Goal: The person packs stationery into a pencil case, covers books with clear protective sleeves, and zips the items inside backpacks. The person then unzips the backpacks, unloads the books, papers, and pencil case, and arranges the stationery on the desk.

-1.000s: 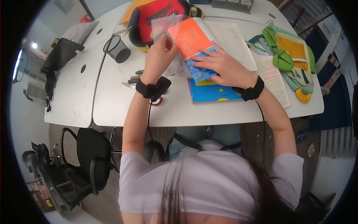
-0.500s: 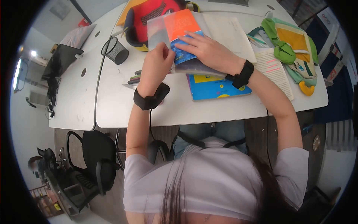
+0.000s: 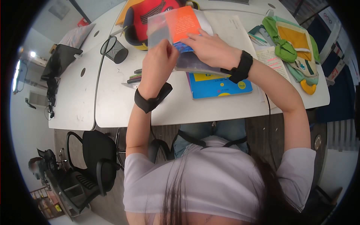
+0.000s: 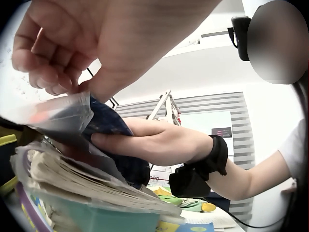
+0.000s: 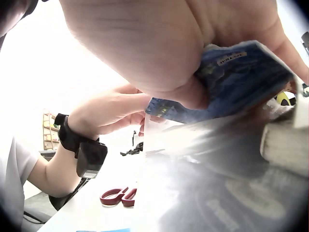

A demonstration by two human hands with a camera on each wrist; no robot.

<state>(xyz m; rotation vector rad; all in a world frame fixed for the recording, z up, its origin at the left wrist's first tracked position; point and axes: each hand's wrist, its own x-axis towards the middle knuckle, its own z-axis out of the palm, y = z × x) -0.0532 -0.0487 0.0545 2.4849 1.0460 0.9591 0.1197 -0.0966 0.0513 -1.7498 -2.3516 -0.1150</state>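
Note:
My left hand (image 3: 159, 63) pinches the edge of a clear plastic cover (image 3: 157, 28) over the middle of the table. My right hand (image 3: 215, 50) holds an orange and blue paper cover (image 3: 185, 26), fingers on top and thumb beneath its blue end (image 5: 241, 72). The orange part lies against the clear plastic. In the left wrist view the plastic and the blue end rise above a thick book with worn page edges (image 4: 96, 183). In the right wrist view clear plastic (image 5: 203, 179) spreads out below the right hand.
A blue book (image 3: 221, 88) lies near the table's front edge. Red-handled scissors (image 5: 113, 197) and pens (image 3: 134, 79) lie to the left, by a mesh pen cup (image 3: 116, 52). A red and black bag (image 3: 150, 22) stands behind. To the right are a highlighted page (image 3: 275, 62) and a green-yellow bag (image 3: 296, 48).
The orange and blue cover has turned more upright and moved farther back against the plastic. My right hand has shifted up and left with it; the left hand keeps its pinch.

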